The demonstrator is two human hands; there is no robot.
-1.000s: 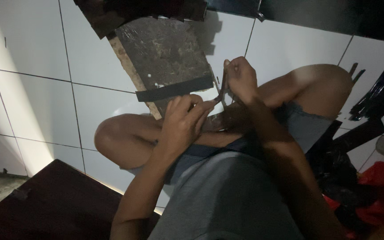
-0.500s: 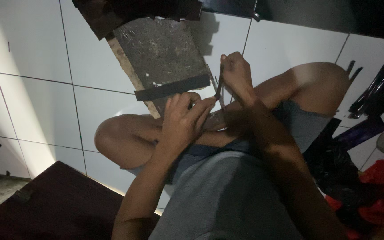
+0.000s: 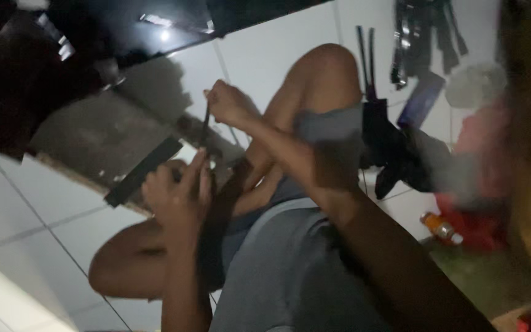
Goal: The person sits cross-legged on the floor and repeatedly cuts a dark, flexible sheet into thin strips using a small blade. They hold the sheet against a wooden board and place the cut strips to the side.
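I sit cross-legged on a white tiled floor point(image 3: 26, 203). A grey board point(image 3: 99, 138) with a wooden edge lies in front of my knees, and a flat black strip point(image 3: 142, 172) lies across it. My left hand point(image 3: 176, 190) rests at the near end of that strip, fingers curled on something dark that I cannot make out. My right hand point(image 3: 228, 104) is raised above the board and grips a thin dark blade-like tool point(image 3: 205, 126) that points down toward the board. The picture is blurred.
Dark panels point(image 3: 62, 49) lie beyond the board at upper left. To the right are black strips point(image 3: 419, 31), a dark flat piece point(image 3: 420, 98), black cloth point(image 3: 394, 147), something red point(image 3: 474, 203) and a small orange bottle point(image 3: 440, 227).
The view has swung left and tilted, so the board now appears further left and the clutter on the right shows more. Both hands stay at the board, the right still on the tool.
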